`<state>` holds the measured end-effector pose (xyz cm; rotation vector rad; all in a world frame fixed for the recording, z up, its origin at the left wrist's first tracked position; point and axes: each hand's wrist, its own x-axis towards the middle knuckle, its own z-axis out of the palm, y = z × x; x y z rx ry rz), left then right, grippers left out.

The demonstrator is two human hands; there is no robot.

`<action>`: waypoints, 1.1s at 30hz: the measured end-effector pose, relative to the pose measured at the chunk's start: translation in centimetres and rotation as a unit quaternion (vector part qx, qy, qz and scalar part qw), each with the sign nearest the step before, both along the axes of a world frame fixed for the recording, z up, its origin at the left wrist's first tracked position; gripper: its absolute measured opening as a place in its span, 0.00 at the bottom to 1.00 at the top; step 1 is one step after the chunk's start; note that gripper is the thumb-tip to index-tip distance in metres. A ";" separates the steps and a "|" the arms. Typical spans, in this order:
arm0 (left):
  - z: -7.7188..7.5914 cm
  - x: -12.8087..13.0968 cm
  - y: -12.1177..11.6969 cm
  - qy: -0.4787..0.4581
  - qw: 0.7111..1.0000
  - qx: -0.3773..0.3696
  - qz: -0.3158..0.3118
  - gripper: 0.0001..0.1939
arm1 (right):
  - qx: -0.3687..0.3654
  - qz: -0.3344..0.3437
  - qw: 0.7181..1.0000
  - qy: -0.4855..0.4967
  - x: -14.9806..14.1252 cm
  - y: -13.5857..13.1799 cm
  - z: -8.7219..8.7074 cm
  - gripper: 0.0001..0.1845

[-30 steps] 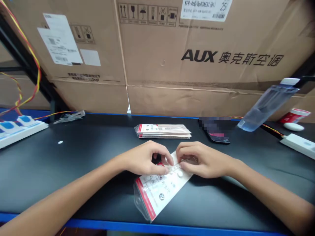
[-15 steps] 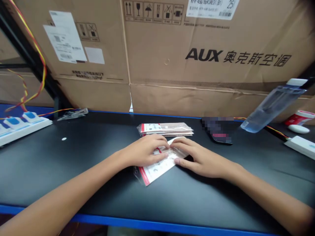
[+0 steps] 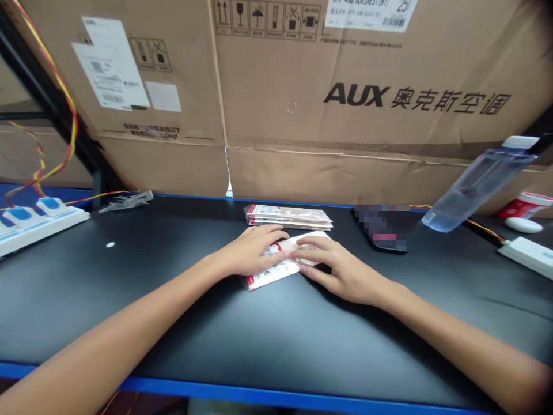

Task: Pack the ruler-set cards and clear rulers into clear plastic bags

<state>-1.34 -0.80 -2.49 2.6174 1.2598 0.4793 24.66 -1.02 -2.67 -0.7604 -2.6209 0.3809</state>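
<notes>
A flat red-and-white packet in clear plastic (image 3: 276, 270) lies slanted on the black tabletop. My left hand (image 3: 254, 249) rests over its left part, fingers stretched out and the thumb pointing along the packet. From the other side, my right hand (image 3: 334, 265) touches the packet's right part with fingers extended and thumb apart. Both hands' fingertips nearly meet in the middle and hide some of the print. Just behind them is a small stack of similar plastic-wrapped packets (image 3: 294, 217), touched by neither hand as far as I can see.
Large cardboard boxes (image 3: 302, 132) wall off the back. To the right are a dark phone-like object (image 3: 384, 233), a leaning clear bottle (image 3: 479, 190) and a white oval object (image 3: 523, 225). A power strip (image 3: 56, 222) and crumpled plastic (image 3: 127, 200) are on the left.
Both hands have moved the slanted packet slightly away from me, toward the stack, and it lies less steeply angled. The stack sits a little farther back and looks neater.
</notes>
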 end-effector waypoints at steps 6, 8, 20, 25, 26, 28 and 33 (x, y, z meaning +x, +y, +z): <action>0.1 0.0 0.4 0.005 1.000 -0.002 0.012 0.25 | 0.011 -0.004 1.000 0.016 -0.4 0.2 -0.3 0.17; 0.2 -0.1 0.1 0.001 1.000 -0.001 -0.001 0.26 | 0.015 0.003 1.000 0.025 -0.4 0.2 -0.3 0.16; 3.0 0.8 -3.5 -0.020 0.994 -0.024 -0.108 0.13 | -0.079 0.101 0.992 0.000 0.3 -2.0 2.0 0.14; 3.2 1.0 -3.7 -0.006 0.992 -0.069 -0.106 0.18 | -0.079 0.102 0.991 -0.026 0.4 -2.4 2.6 0.13; 3.2 1.0 -3.7 -0.005 0.991 -0.075 -0.109 0.20 | -0.076 0.098 0.992 -0.030 0.4 -2.4 2.6 0.12; 3.3 1.0 -3.7 0.001 0.990 -0.085 -0.111 0.23 | -0.065 0.091 0.993 -0.035 0.4 -2.3 2.5 0.12; 3.1 1.1 -3.8 0.014 0.991 -0.081 -0.104 0.25 | -0.038 0.100 0.994 -0.036 0.5 -2.1 2.5 0.12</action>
